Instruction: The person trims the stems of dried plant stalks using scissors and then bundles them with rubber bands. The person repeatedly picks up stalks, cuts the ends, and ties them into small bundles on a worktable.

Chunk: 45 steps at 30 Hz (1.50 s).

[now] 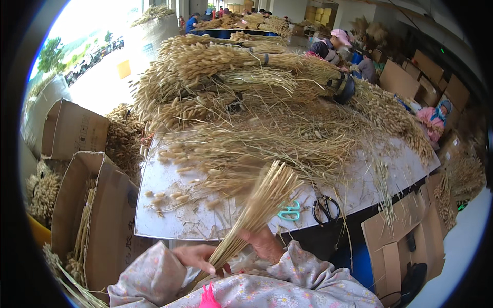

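Observation:
A bundle of dried grass stems (262, 200) slants up from my lap, its cut stem ends pointing away over the table's near edge. My right hand (263, 243) grips the bundle from the right side, about midway along. Lower down, my left hand (199, 255) is closed around it from the left, thumb toward me. The bundle's lower end is hidden by my hands and flowered sleeves. Just beyond my right hand, teal-handled scissors (289, 211) lie on the table, with black-handled shears (326, 209) to their right.
Loose stems and fluffy seed heads (246, 149) cover much of the white table (164, 220), with tied bundles (205, 66) heaped behind. Open cardboard boxes stand at left (113, 215) and right (400, 251). Other people (336, 43) are farther back.

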Each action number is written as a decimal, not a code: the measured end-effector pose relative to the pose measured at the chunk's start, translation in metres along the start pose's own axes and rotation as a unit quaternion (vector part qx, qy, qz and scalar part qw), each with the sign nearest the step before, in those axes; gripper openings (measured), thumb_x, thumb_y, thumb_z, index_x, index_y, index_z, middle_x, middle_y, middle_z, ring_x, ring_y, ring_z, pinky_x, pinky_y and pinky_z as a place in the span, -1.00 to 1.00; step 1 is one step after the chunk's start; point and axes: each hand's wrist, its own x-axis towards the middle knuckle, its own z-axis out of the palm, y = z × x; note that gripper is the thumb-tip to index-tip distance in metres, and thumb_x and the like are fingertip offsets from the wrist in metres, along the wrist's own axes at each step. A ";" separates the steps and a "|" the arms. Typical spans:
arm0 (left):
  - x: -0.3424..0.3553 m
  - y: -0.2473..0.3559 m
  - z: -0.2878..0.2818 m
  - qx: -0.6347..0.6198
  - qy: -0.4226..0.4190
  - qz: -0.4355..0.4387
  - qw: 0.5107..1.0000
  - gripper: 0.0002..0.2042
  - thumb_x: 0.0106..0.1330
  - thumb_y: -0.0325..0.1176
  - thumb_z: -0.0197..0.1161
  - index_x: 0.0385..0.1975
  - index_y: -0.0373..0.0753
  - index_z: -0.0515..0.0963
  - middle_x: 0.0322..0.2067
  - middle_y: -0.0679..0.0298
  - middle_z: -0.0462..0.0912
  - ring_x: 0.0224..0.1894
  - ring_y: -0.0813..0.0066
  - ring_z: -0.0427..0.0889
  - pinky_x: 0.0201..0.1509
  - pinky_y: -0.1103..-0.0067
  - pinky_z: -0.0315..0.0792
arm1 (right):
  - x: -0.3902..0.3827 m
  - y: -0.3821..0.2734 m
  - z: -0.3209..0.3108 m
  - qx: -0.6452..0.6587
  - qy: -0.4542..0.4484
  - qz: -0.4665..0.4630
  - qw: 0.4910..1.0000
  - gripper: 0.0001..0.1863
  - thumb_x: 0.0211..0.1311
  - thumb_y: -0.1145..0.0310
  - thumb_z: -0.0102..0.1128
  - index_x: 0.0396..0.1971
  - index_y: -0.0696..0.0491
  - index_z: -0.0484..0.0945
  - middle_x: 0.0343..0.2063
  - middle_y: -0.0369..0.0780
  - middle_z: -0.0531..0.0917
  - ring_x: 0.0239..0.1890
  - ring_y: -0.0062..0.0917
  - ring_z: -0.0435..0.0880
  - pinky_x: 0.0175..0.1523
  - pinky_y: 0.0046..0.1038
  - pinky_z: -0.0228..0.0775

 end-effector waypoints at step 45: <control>0.001 -0.001 0.056 -0.228 0.196 0.033 0.953 -0.75 0.41 -0.17 0.03 -0.25 -0.26 0.38 -0.70 0.57 0.08 -0.71 0.81 0.01 -0.67 0.76 -0.10 | -0.010 -0.091 -0.052 0.167 0.216 -0.197 0.942 -0.62 0.40 0.10 -0.10 -0.57 0.02 0.40 -0.63 -0.30 0.45 -0.50 -0.56 0.44 -0.13 -0.37 0.34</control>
